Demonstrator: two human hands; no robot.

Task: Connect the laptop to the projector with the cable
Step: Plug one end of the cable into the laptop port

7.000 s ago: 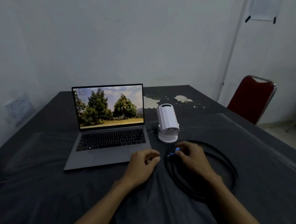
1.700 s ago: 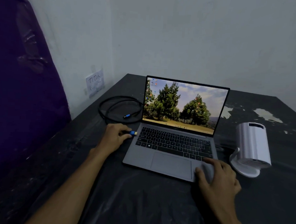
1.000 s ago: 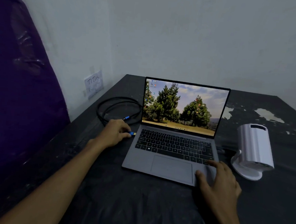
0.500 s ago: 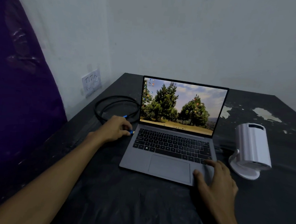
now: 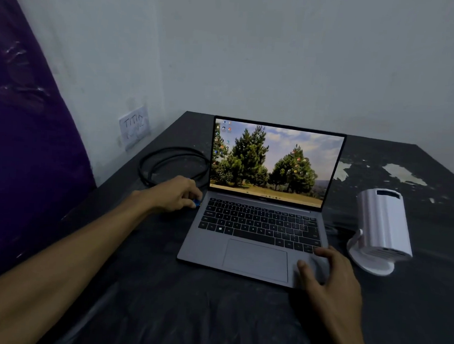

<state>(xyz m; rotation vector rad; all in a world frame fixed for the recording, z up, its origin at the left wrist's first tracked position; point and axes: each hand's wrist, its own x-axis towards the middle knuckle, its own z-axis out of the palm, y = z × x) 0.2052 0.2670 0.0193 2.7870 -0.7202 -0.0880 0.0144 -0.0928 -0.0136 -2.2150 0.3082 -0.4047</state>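
An open grey laptop [image 5: 256, 242] with a tree wallpaper stands in the middle of the dark table. My left hand [image 5: 175, 194] pinches the cable's blue plug [image 5: 197, 203] against the laptop's left edge, near the hinge. The black cable [image 5: 168, 163] lies coiled behind that hand, left of the screen. My right hand [image 5: 328, 281] rests with spread fingers on the laptop's front right corner, holding nothing. A white cylindrical projector [image 5: 382, 229] on a round foot stands to the right of the laptop, tilted back.
The table [image 5: 211, 317] is covered with dark wrinkled cloth, with pale worn patches [image 5: 401, 174] at the back right. A purple sheet [image 5: 22, 146] hangs along the left edge. A paper label [image 5: 135, 126] is stuck on the white wall behind the cable.
My left hand has pushed the blue plug right, up to the laptop's left edge; its gold tip no longer shows. My right hand stays on the front right corner.
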